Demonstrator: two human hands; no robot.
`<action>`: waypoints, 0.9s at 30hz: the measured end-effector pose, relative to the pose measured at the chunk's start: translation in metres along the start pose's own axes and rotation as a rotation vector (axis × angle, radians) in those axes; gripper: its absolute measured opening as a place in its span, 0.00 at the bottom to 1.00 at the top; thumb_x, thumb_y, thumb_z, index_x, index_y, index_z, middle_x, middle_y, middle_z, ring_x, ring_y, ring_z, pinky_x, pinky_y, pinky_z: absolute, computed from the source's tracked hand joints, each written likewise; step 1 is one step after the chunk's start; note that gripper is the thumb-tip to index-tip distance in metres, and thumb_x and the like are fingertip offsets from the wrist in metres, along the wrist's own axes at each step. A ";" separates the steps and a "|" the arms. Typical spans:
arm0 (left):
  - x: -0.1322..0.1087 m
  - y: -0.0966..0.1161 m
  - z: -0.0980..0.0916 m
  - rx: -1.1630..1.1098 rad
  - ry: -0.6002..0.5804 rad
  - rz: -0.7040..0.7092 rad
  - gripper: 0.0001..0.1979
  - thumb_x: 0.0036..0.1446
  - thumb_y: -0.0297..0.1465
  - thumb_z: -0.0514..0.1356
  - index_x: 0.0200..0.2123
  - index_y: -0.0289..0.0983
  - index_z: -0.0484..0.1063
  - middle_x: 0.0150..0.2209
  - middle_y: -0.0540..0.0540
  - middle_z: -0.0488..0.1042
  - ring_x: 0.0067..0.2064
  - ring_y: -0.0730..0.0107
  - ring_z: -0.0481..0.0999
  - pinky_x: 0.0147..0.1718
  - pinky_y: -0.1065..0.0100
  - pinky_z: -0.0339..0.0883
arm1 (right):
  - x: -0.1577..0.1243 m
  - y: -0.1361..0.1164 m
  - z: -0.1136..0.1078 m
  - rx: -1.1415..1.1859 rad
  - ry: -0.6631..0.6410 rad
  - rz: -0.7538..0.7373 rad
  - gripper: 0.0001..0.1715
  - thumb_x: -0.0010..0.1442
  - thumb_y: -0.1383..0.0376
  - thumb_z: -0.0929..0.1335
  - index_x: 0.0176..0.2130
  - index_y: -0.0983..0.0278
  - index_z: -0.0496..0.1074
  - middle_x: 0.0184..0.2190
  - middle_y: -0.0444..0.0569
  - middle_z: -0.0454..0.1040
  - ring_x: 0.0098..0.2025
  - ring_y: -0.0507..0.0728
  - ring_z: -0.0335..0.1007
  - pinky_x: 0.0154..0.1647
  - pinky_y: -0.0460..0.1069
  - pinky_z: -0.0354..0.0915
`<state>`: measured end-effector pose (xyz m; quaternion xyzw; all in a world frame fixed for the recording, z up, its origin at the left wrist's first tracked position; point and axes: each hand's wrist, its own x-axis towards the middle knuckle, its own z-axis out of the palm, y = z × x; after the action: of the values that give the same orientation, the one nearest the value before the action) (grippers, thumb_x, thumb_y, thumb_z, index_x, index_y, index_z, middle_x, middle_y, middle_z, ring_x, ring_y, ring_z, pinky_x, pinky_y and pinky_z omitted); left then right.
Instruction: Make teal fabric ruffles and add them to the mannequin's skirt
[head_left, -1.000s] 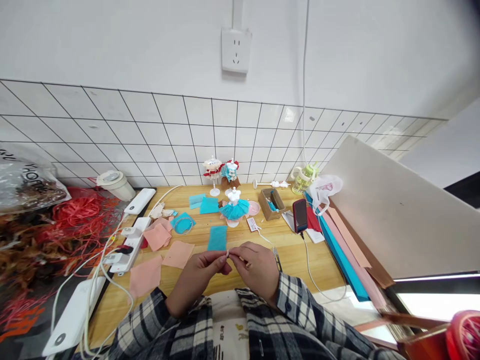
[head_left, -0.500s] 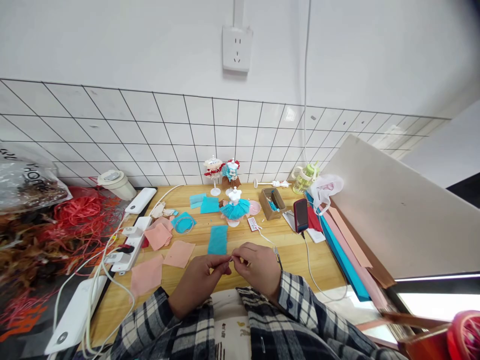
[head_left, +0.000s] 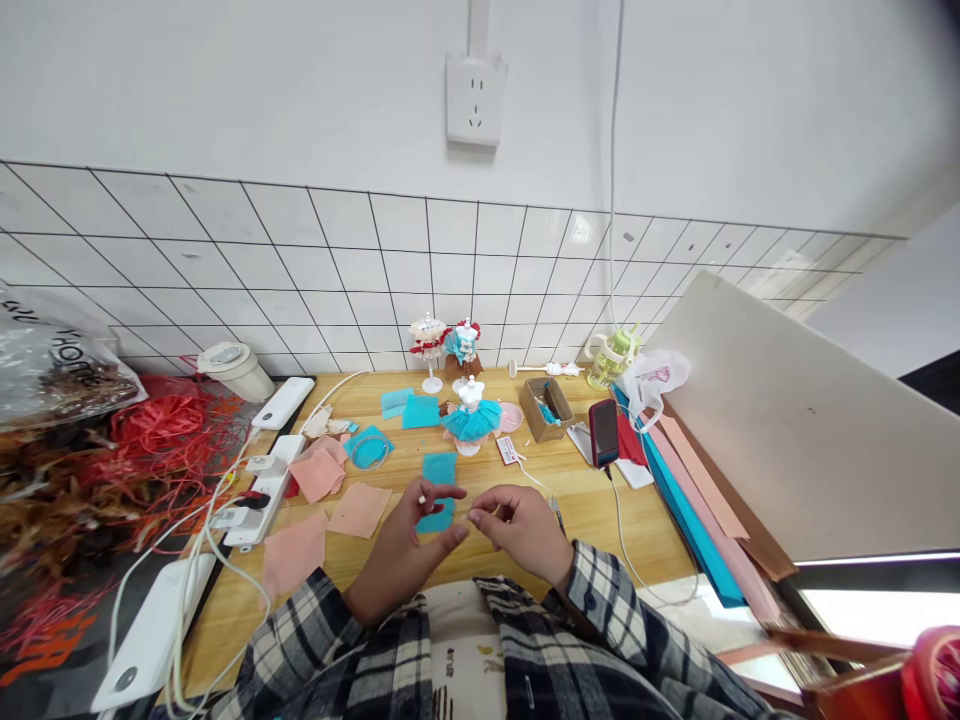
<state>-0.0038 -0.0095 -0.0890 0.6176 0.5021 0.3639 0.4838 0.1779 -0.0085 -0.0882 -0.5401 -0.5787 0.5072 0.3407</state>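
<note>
My left hand (head_left: 414, 535) hovers over the wooden table (head_left: 585, 510), fingers parted, thumb and forefinger spread, its fingertips over a teal fabric rectangle (head_left: 438, 470). My right hand (head_left: 517, 525) is just to the right, thumb and forefinger pinched on something too small to make out, perhaps a needle or thread. A small pair of snips (head_left: 556, 514) lies beside the right hand. Behind the teal piece stands a tiny mannequin in a teal skirt (head_left: 470, 415). Peach fabric squares (head_left: 360, 509) lie to the left.
Two dressed mini mannequins (head_left: 446, 345) stand by the tiled wall. A small cardboard box (head_left: 543, 408), a red phone (head_left: 603, 431) on a cable, coloured paper sheets (head_left: 690, 500), a power strip (head_left: 259, 485) and red raffia (head_left: 161, 425) surround the work area.
My hands have come apart: the left hand opened and its fingers lifted over the teal piece, while the right hand stayed pinched and drifted slightly right.
</note>
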 end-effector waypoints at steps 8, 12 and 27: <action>-0.002 -0.003 0.001 0.605 -0.024 0.369 0.07 0.60 0.32 0.54 0.33 0.40 0.71 0.34 0.45 0.78 0.38 0.63 0.74 0.40 0.63 0.62 | -0.001 0.003 0.006 -0.178 0.073 -0.095 0.06 0.53 0.64 0.69 0.28 0.64 0.76 0.19 0.42 0.71 0.18 0.48 0.59 0.19 0.43 0.55; -0.003 -0.001 -0.002 0.567 -0.064 0.311 0.06 0.59 0.31 0.55 0.30 0.40 0.68 0.31 0.46 0.77 0.36 0.63 0.74 0.38 0.63 0.62 | -0.004 0.005 -0.002 -0.388 0.101 -0.311 0.05 0.55 0.67 0.68 0.29 0.63 0.75 0.24 0.44 0.73 0.26 0.50 0.66 0.27 0.45 0.61; -0.003 0.013 -0.006 -0.320 -0.314 -0.172 0.22 0.51 0.39 0.64 0.25 0.42 0.49 0.26 0.52 0.79 0.31 0.69 0.75 0.34 0.68 0.62 | -0.004 0.004 -0.001 0.153 -0.191 -0.221 0.14 0.54 0.55 0.71 0.29 0.64 0.78 0.23 0.46 0.76 0.26 0.51 0.68 0.25 0.44 0.61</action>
<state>-0.0062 -0.0110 -0.0744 0.5371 0.4073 0.2958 0.6768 0.1810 -0.0122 -0.0909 -0.3952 -0.6241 0.5582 0.3779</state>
